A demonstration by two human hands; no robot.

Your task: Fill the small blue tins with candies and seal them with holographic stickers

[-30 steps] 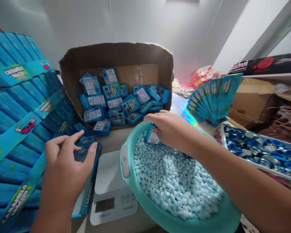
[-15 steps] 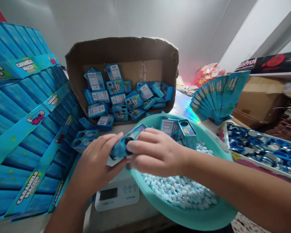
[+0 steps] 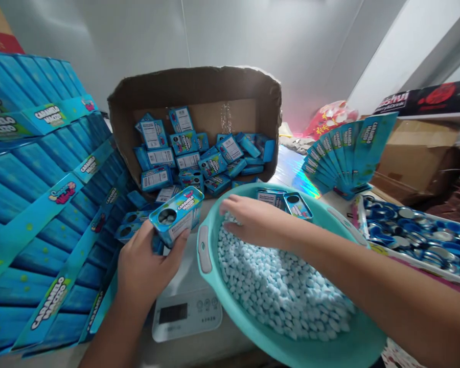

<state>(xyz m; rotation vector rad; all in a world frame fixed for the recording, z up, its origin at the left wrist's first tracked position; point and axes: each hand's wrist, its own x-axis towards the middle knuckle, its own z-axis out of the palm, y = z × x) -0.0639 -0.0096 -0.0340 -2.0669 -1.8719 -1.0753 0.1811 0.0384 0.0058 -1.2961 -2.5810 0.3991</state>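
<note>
My left hand [image 3: 147,260] grips a blue candy box [image 3: 178,212] above the white scale [image 3: 187,316]. Candies show through the round hole in the box's top. Over the left part of the turquoise basin [image 3: 209,240], my right hand [image 3: 245,217] is bent at the fingers, and whatever may be between the fingertips is too small to make out. Small pale blue candies [image 3: 283,291] fill much of the basin. Two more boxes stand at its back rim, one of them with a round dark opening [image 3: 298,205].
Tall stacks of blue display cartons [image 3: 42,204] rise on the left. Behind is a cardboard box [image 3: 195,84] holding several candy boxes. At the right are fanned blue cards [image 3: 348,153] and a tray of round blue and silver lids [image 3: 417,235].
My right hand has moved off the box to the right, over the basin. The box in my left hand has shifted left and up, and its top hole now shows candies.
</note>
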